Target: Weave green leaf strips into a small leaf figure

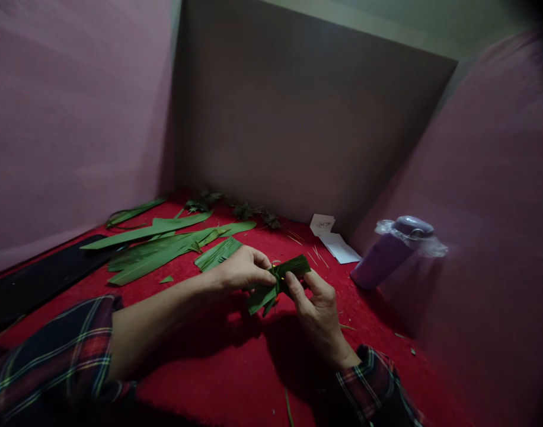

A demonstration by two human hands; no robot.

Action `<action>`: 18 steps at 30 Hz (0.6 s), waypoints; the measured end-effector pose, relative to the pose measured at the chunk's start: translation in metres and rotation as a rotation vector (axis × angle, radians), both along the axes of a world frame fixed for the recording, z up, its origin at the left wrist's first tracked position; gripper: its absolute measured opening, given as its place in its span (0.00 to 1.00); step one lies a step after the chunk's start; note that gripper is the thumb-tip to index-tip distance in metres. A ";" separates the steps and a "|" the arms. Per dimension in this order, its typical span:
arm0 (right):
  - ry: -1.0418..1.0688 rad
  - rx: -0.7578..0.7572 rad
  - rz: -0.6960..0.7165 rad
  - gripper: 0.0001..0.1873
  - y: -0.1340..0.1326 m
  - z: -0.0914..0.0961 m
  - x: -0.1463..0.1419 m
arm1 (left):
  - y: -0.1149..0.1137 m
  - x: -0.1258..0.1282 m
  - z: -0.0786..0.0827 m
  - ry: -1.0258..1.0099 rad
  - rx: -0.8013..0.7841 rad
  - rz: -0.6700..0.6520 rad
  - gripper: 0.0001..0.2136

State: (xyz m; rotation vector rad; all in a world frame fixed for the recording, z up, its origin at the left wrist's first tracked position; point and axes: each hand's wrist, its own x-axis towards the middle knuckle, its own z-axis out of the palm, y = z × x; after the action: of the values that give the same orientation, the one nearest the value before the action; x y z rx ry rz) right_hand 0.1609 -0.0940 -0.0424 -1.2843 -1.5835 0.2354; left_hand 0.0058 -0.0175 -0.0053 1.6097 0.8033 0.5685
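Long leaves (162, 256) lie towards the left edge of the table (218, 382); my left hand (245, 268) pinches the folded leaf (277, 283) above mid-table, my right hand (316, 301) its other end. Probably light, springy, easily split, best held at its bunched middle; room seems widest nearward, before the purple bottle (383, 261) by the right edge.

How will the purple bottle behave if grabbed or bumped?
The purple bottle could tip if pushed high, being tall and narrow. Fallen, it might roll: its body looks rounded. Clear plastic near its top may slip when gripped.
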 end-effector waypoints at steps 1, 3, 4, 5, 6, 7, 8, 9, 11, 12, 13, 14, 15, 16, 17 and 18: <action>0.003 -0.004 -0.008 0.09 0.000 0.000 0.000 | 0.000 0.000 0.000 -0.004 -0.001 -0.003 0.06; 0.036 -0.026 -0.015 0.10 0.001 -0.001 0.000 | 0.000 0.000 0.001 -0.004 -0.004 -0.006 0.07; 0.062 -0.038 -0.014 0.10 0.001 -0.002 0.000 | -0.001 0.000 0.001 -0.001 -0.004 -0.007 0.07; 0.089 -0.050 -0.007 0.10 0.002 -0.002 0.001 | -0.001 0.000 0.002 0.003 -0.005 -0.006 0.07; 0.114 -0.061 0.002 0.10 0.002 -0.003 0.001 | -0.002 0.000 0.003 0.008 -0.005 -0.004 0.07; 0.132 -0.068 0.013 0.10 0.002 -0.003 0.001 | -0.002 0.000 0.003 0.011 -0.006 -0.002 0.07; 0.142 -0.070 0.020 0.10 0.002 -0.003 0.002 | -0.002 0.000 0.003 0.010 -0.006 -0.002 0.07; 0.147 -0.066 0.024 0.10 0.002 -0.003 0.002 | -0.003 0.000 0.003 0.008 -0.007 -0.003 0.07; 0.152 -0.059 0.026 0.10 0.002 -0.003 0.002 | -0.002 0.000 0.002 -0.005 -0.018 -0.006 0.07; 0.158 -0.057 0.025 0.10 0.002 -0.003 0.002 | -0.002 0.000 0.002 -0.014 -0.025 -0.009 0.07; 0.166 -0.057 0.026 0.10 0.002 -0.003 0.002 | -0.002 0.000 0.001 -0.025 -0.032 -0.011 0.07; 0.177 -0.059 0.027 0.11 0.002 -0.003 0.001 | -0.001 0.000 0.000 -0.035 -0.039 -0.012 0.07; 0.190 -0.062 0.029 0.11 0.002 -0.003 0.001 | -0.001 0.000 -0.001 -0.043 -0.045 -0.012 0.07; 0.200 -0.063 0.030 0.11 0.002 -0.004 0.001 | -0.001 0.000 -0.001 -0.050 -0.048 -0.012 0.07; 0.208 -0.062 0.031 0.11 0.002 -0.004 0.001 | 0.000 0.001 -0.002 -0.058 -0.050 -0.014 0.07; 0.216 -0.061 0.031 0.11 0.002 -0.004 0.001 | 0.000 0.001 -0.002 -0.063 -0.053 -0.016 0.07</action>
State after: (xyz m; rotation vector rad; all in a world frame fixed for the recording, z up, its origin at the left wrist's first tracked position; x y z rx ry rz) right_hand 0.1616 -0.0920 -0.0466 -1.2376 -1.4216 0.4301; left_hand 0.0063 -0.0178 -0.0072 1.5408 0.7524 0.5786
